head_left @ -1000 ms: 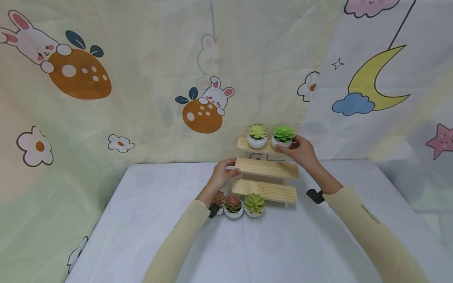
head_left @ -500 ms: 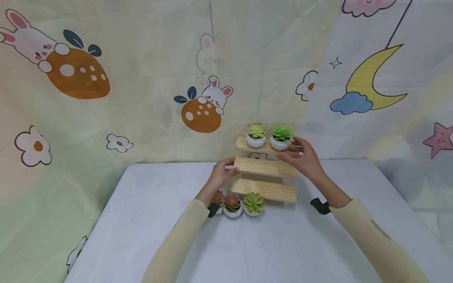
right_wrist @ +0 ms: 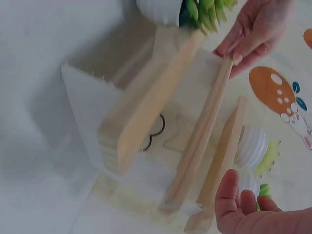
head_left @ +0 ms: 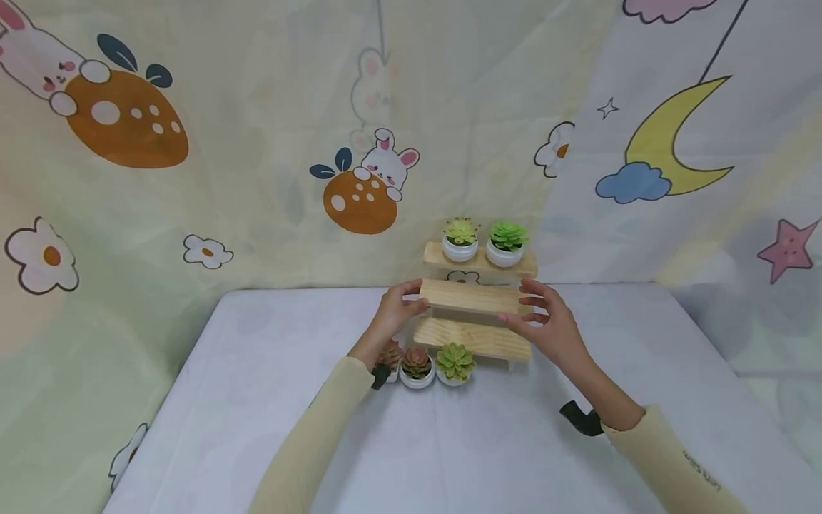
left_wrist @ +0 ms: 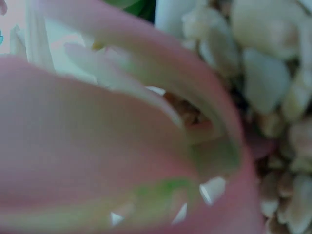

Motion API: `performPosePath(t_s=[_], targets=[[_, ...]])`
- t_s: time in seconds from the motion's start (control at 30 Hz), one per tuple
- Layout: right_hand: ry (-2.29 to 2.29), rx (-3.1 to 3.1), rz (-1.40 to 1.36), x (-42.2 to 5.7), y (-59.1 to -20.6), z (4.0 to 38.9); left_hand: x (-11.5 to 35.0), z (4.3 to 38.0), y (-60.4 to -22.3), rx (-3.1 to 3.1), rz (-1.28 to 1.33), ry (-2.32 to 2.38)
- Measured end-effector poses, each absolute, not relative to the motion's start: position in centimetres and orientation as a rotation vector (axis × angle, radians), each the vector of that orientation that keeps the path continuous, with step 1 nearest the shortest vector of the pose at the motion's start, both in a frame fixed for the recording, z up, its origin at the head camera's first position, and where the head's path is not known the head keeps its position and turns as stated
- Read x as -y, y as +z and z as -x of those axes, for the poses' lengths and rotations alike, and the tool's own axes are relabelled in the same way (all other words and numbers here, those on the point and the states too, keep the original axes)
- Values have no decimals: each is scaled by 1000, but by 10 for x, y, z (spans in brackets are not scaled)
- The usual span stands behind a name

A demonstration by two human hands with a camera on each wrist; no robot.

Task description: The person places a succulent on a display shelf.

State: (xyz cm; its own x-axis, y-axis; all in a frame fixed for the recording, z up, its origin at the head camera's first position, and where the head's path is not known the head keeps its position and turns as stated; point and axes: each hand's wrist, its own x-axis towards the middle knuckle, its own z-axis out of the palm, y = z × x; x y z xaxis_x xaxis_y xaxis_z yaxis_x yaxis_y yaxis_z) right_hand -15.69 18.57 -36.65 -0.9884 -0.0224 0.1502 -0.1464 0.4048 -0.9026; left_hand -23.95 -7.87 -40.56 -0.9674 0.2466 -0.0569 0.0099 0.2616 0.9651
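Note:
A three-tier wooden plant stand (head_left: 472,338) rises in steps at the back of the table. My left hand (head_left: 393,313) pinches the left end of its middle board (head_left: 465,294); the right wrist view shows thumb and fingers on that board's end. At the board's right end is my right hand (head_left: 551,323), fingers parted and holding nothing. On the top board (head_left: 434,254) stand a yellow-green potted succulent (head_left: 460,241) and a bright green one (head_left: 506,245). Blurred pink succulent leaves (left_wrist: 87,146) and pebbles (left_wrist: 265,73) fill the left wrist view.
In front of the stand's lower left are a red-brown potted succulent (head_left: 417,368), a green one (head_left: 454,365) and another reddish one (head_left: 389,357) partly behind my left wrist. A printed cloth (head_left: 270,178) hangs behind the white-covered table (head_left: 398,450).
My right hand has let go of the bright green succulent's pot and come down to the right end of the middle board. The left hand keeps its hold. The head view has shifted slightly.

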Motion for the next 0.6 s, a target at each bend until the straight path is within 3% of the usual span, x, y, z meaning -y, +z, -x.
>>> performPosePath(t_s=[0.6], targets=[[1922,2530,-142,-163,-425,127,78,241,-405,-2330,-247,1786]])
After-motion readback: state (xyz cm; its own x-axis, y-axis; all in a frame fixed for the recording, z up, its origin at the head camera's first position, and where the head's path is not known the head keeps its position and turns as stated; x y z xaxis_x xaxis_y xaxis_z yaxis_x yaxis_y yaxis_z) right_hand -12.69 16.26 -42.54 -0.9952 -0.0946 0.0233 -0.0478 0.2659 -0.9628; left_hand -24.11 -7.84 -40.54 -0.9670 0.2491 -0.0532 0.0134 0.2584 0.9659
